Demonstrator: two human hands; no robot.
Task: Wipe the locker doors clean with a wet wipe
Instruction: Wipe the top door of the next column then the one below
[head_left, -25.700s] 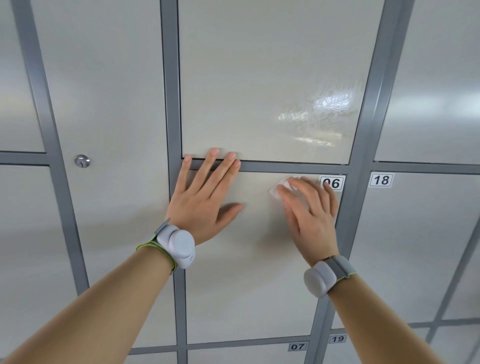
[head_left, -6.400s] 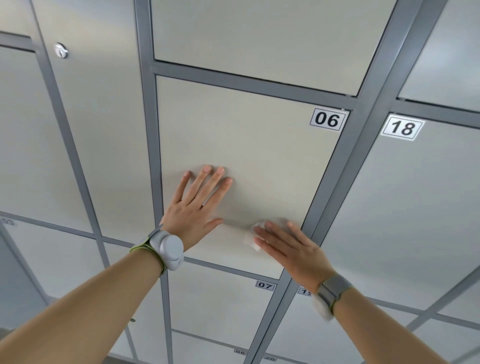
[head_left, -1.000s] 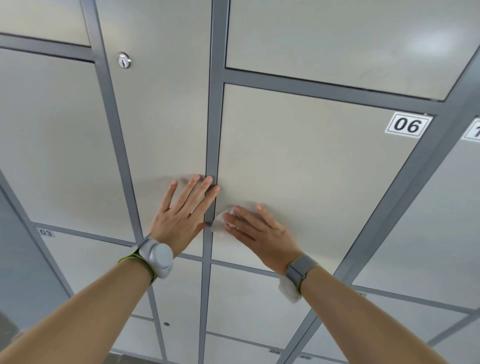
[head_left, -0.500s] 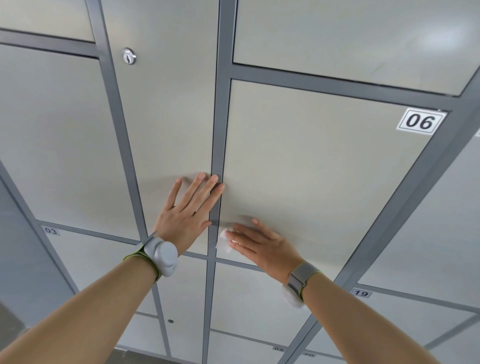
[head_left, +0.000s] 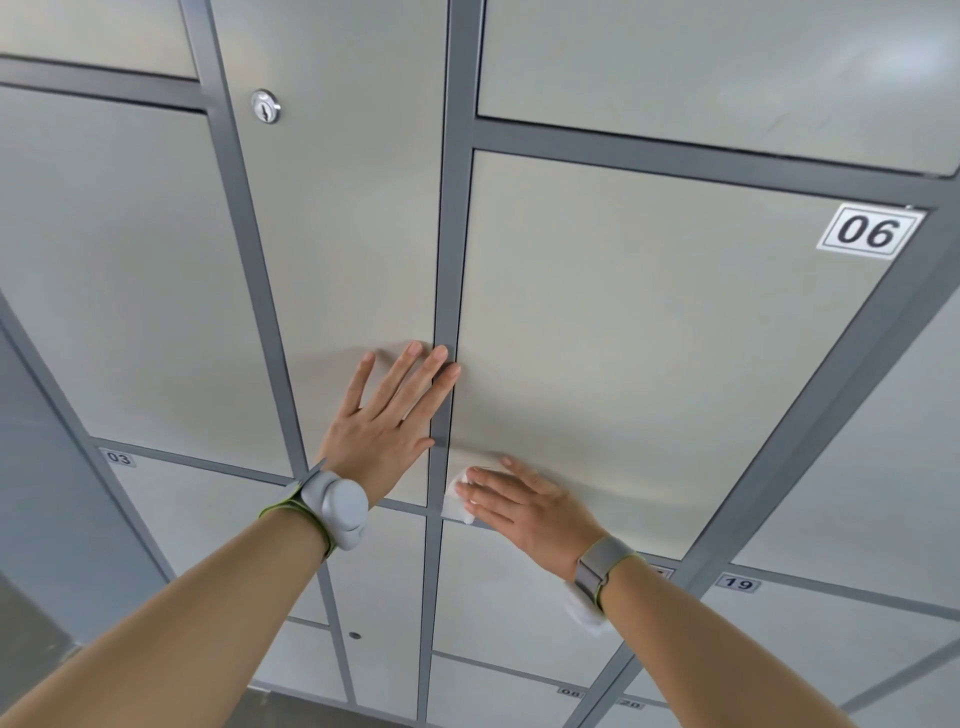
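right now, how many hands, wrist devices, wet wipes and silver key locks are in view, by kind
hands: 2 (left hand, right hand)
wrist devices: 2 (left wrist device, right wrist device)
wet wipe: 1
silver key lock: 1
total: 6

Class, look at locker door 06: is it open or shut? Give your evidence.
Shut. Door 06 lies flush inside its grey frame, with only a thin even gap along its edges.
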